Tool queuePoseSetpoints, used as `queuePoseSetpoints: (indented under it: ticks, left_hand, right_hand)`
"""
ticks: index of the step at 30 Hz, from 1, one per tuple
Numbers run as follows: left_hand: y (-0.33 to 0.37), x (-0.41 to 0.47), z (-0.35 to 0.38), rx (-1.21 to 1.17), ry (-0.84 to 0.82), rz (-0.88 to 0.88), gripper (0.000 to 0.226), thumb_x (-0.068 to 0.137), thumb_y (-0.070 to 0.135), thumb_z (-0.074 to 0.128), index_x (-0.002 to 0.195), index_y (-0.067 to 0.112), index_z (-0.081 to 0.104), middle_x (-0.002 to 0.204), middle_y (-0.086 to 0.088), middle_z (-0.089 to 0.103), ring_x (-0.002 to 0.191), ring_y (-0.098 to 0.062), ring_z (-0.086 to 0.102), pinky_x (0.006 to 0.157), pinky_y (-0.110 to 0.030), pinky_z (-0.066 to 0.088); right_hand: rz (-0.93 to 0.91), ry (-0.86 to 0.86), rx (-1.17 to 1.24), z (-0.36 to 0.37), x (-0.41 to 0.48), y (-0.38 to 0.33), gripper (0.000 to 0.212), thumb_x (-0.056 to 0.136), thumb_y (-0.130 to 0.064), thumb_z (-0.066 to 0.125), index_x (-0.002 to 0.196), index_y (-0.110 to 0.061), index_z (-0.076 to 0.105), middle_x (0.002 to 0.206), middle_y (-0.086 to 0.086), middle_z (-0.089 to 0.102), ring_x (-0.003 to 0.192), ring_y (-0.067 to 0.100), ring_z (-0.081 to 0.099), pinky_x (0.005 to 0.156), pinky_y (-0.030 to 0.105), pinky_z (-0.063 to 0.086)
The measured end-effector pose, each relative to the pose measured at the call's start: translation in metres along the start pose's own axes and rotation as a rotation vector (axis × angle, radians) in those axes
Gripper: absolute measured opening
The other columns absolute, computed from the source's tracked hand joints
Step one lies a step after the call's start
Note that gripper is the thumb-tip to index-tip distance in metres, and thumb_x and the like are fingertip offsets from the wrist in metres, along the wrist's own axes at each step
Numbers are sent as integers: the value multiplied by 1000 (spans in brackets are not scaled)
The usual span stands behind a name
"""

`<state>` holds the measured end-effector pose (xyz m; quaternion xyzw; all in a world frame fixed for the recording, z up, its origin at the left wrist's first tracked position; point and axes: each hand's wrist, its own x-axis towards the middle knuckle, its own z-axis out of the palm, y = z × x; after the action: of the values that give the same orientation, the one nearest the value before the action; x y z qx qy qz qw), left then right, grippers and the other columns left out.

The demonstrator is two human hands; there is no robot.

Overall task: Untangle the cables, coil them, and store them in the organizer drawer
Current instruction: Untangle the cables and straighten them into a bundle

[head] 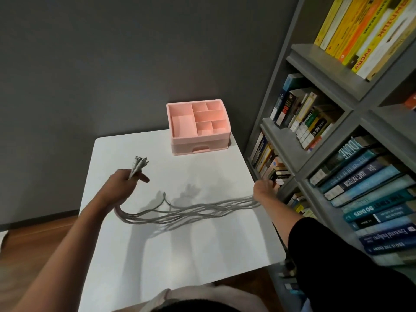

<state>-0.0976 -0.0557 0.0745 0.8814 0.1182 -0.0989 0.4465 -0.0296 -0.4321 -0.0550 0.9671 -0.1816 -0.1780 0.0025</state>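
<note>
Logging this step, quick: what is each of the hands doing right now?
Left hand: grips the cables at one end.
Right hand: grips the cables' other end.

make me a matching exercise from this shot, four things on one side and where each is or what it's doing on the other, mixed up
Things
1. left hand
2. right hand
3. organizer
4. books

Place or state
a. stands at the far side of the table, drawer shut
b. grips the cables just below their plugs
c. fill the grey shelves on the right
d. holds the other end of the cables near the table's right edge

Pairs: 1-b, 2-d, 3-a, 4-c
</note>
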Motion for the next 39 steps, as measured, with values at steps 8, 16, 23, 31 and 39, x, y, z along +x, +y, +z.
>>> queuePoseSetpoints:
  ticks: [8,16,23,31,39]
  left_hand:
    - [8,-11,-7,-172,44,31,38,100,12,33,92,11,69,57,1,25,42,-9,23,38,-17,20]
    - [5,-19,-19,-360,77,27,40,104,29,34,95,7,66,49,11,23,38,-3,20,36,-16,18]
    - [1,-18,-16,-418,150,47,39,104,28,34,89,10,66,48,11,23,38,-3,20,37,-17,19]
    - [5,-11,-25,-532,266,66,40,104,29,32,83,12,62,39,15,24,33,-3,21,35,-14,21]
    - [1,-9,-31,-747,404,-1,40,103,33,34,71,16,51,47,6,30,34,-3,25,38,-14,22]
  right_hand:
    - [-704,-373,661,-24,-65,-115,40,85,-5,65,120,-23,59,131,7,51,120,20,52,99,28,40]
    - [-995,-422,635,-31,-95,-158,12,86,-3,66,96,-2,72,103,12,72,94,2,64,96,21,44]
    - [-863,-281,756,-87,-79,-127,20,80,-33,74,80,-13,77,76,7,67,71,6,52,68,22,40]
    - [-789,-31,360,-95,-83,-122,55,92,-59,43,70,-18,73,66,-6,60,91,10,54,84,37,40]
    - [-727,-27,58,-25,-96,-106,41,103,-37,25,102,-28,65,102,8,68,105,33,57,102,45,25]
